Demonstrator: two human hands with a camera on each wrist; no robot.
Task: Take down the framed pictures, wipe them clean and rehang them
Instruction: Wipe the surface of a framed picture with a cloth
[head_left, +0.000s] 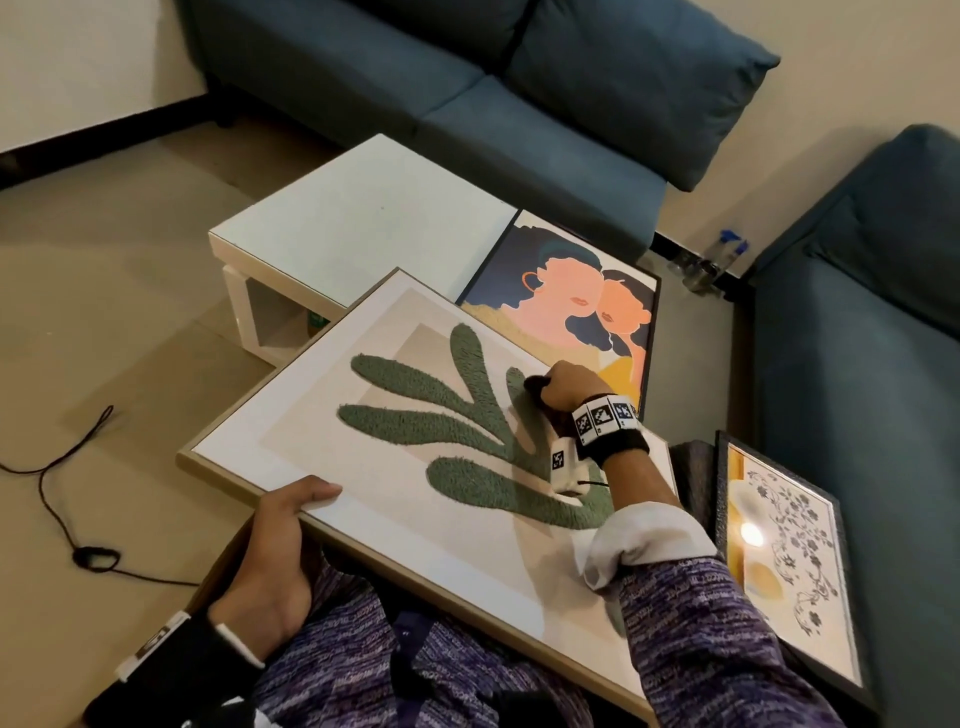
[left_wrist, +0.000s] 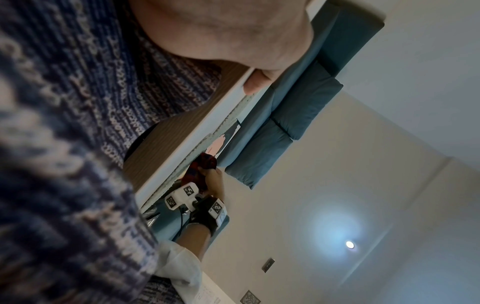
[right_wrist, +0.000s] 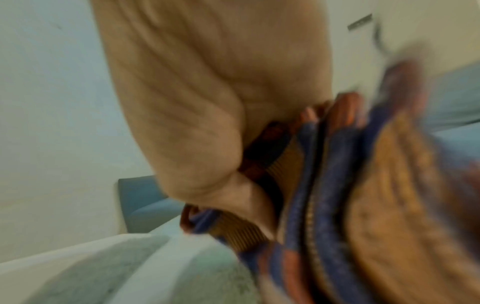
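Observation:
A large light-framed picture with green tufted leaf shapes (head_left: 415, 415) lies tilted across my lap. My left hand (head_left: 280, 540) grips its near left edge, thumb on the front face. My right hand (head_left: 563, 387) is closed round a bunched striped cloth (right_wrist: 324, 185) and presses it onto the leaf at the picture's far right side. In the left wrist view the cloth (left_wrist: 200, 170) looks red and dark, held by the right hand (left_wrist: 214, 183) against the picture's face (left_wrist: 182, 156). The right wrist view is blurred.
A dark-framed picture of two faces (head_left: 571, 306) lies on the white low table (head_left: 363, 213). A floral picture in a black frame (head_left: 784, 561) leans by the blue sofa (head_left: 857, 364) at my right. Another sofa (head_left: 467, 78) stands behind. A black cable (head_left: 57, 493) lies on the floor.

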